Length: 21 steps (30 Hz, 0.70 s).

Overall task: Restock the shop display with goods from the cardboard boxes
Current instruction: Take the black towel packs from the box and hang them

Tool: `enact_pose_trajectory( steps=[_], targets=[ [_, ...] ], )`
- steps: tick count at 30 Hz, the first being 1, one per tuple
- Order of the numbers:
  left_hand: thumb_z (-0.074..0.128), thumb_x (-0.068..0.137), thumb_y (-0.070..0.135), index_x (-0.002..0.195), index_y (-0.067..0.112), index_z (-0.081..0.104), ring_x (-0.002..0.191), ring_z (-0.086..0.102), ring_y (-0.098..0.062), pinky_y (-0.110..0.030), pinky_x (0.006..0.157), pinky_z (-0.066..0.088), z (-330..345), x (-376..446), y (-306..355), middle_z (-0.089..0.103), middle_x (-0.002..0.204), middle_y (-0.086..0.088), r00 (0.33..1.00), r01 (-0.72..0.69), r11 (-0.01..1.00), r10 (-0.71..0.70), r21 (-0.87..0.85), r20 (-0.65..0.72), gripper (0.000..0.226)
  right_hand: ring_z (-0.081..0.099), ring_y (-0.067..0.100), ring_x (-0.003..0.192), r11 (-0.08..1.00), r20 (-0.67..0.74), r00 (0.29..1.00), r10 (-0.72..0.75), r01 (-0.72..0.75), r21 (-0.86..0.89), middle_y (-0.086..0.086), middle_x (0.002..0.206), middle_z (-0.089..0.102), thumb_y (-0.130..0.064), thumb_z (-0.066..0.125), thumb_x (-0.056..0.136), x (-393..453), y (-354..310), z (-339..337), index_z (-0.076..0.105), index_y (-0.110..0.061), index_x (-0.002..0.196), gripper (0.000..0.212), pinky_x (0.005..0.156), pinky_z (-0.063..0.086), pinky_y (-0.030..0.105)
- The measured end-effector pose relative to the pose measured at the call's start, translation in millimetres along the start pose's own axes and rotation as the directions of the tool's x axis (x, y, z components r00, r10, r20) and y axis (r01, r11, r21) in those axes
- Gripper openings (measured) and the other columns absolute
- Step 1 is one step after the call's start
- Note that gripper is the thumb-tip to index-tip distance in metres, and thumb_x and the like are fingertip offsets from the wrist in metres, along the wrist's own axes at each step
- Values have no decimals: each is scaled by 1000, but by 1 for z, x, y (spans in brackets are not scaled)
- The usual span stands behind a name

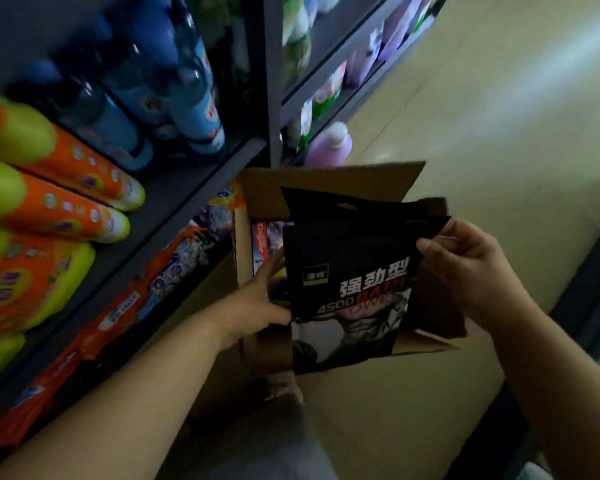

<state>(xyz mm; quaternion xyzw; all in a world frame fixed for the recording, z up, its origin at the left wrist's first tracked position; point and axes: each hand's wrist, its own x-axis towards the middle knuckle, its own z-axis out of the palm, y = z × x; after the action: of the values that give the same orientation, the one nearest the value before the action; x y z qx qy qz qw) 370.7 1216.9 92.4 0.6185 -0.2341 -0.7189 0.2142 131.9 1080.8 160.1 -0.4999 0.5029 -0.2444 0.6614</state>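
Hands work over an open brown cardboard box (329, 181) on the floor. The right hand (465, 268) pinches the top corner of a flat black printed pouch (347, 271), held upright above the box. The left hand (260, 299) reaches inside, its grip hidden behind the pouch. Beyond, orange and yellow bottles (59, 202) line the dark shelf (187, 188).

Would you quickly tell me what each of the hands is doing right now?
Left hand: reaching into the cardboard box, fingers hidden; grip cannot be told.
Right hand: closed, pinching the black pouch at its top corner.
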Motion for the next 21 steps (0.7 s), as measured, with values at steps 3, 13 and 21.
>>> enact_pose_trajectory(
  steps=[3, 13, 21],
  targets=[
    [75, 73, -7, 148, 47, -6, 142, 16, -5, -18, 92, 41, -4, -41, 38, 8, 156, 20, 996, -91, 996, 91, -21, 7, 122, 62, 9, 57, 995, 10, 997, -77, 76, 66, -1, 60, 65, -9, 63, 81, -9, -52, 2, 52, 8, 91, 23, 57, 53, 21],
    [85, 64, 20, 146, 37, 1, 144, 10, -13, -35, 111, 29, -18, -168, 172, 8, 155, 15, 861, -486, 872, 466, -59, -204, 119, 71, 18, 92, 946, 200, 950, -242, 185, 264, 7, 97, 75, -25, 85, 60, -53, -227, 0, 74, -17, 99, 41, 81, 57, 30],
    [61, 89, 1, 105, 17, 66, 98, 65, -2, -14, 69, 49, -1, -269, 236, 70, 102, 13, 727, -641, 767, 615, 19, -304, 23, 71, 19, 87, 910, 225, 905, -360, 286, 301, 8, 95, 74, -21, 83, 59, -93, -330, 29, 73, -14, 93, 36, 75, 58, 29]
  ],
)
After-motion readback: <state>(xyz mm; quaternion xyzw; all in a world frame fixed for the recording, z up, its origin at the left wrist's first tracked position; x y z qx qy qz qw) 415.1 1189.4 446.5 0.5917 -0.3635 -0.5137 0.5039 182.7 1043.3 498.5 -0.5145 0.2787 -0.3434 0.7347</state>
